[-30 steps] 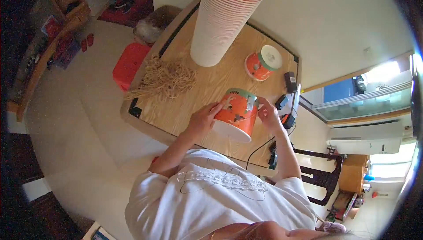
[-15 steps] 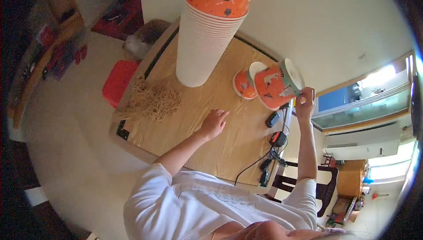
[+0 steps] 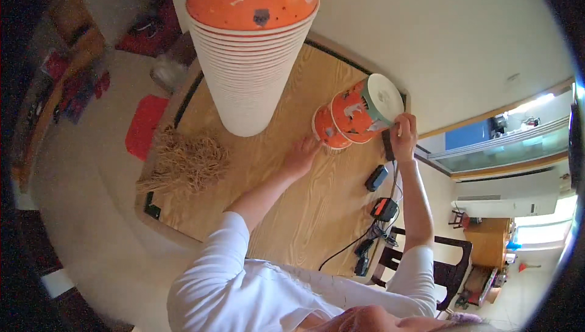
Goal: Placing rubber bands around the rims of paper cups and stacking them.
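My right hand [image 3: 403, 138] grips an orange paper bucket [image 3: 353, 112] with cartoon figures and a green band, near its pale round base. The bucket is upside down and sits over or against a second orange bucket [image 3: 328, 129], whose rim is at the table; how far they overlap I cannot tell. My left hand [image 3: 303, 156] reaches to the lower bucket's side, fingers stretched out at its rim, and grips nothing. Left of both hands towers a tall nested stack of white paper buckets [image 3: 244, 82], with an orange printed one [image 3: 253, 0] at its upper part.
A heap of shredded brown paper [image 3: 186, 161] lies at the left of the wooden table [image 3: 292, 222]. Black adapters [image 3: 384, 209] and cables run along its right edge. A red bin [image 3: 146, 128] stands left on the floor; a dark chair [image 3: 448, 265] stands at right.
My right hand has brought the orange bucket left and down onto the lower one. My left hand has moved up to the lower bucket. The view has shifted closer to the tall stack.
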`<act>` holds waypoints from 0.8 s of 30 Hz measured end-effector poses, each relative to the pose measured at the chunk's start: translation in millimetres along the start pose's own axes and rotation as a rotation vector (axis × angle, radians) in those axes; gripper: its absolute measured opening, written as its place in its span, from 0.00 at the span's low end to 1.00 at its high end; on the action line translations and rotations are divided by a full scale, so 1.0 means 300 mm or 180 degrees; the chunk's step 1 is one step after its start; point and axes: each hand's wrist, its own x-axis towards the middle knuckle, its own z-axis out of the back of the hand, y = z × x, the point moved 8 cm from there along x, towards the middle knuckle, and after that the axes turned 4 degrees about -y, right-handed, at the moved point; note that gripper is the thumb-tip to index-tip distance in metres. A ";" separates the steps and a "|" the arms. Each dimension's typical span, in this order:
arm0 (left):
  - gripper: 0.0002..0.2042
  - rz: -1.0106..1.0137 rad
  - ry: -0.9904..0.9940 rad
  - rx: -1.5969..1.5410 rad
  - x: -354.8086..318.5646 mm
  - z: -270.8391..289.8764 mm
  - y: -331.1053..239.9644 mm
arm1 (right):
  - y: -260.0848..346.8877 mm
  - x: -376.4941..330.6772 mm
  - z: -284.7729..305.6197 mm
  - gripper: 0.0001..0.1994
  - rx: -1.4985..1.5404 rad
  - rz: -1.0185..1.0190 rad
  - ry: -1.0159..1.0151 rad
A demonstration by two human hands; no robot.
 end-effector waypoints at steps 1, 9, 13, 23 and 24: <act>0.20 0.0111 0.0151 -0.0212 0.016 0.005 -0.006 | -0.049 -0.017 -0.023 0.12 0.0197 -0.0365 0.0158; 0.21 -0.0073 0.0212 0.0261 0.013 -0.038 0.005 | -0.053 -0.057 -0.138 0.16 0.0026 0.0244 0.0650; 0.21 -0.0032 0.0353 0.0257 0.012 -0.017 0.008 | -0.129 -0.115 -0.200 0.15 0.0893 -0.1290 0.1261; 0.20 0.0077 0.0481 0.0371 0.026 -0.003 0.006 | 0.051 -0.119 -0.184 0.12 -0.0081 0.0802 0.1382; 0.20 0.0074 0.0477 0.0374 0.027 -0.010 0.008 | 0.052 -0.121 -0.181 0.13 -0.0045 0.0846 0.1364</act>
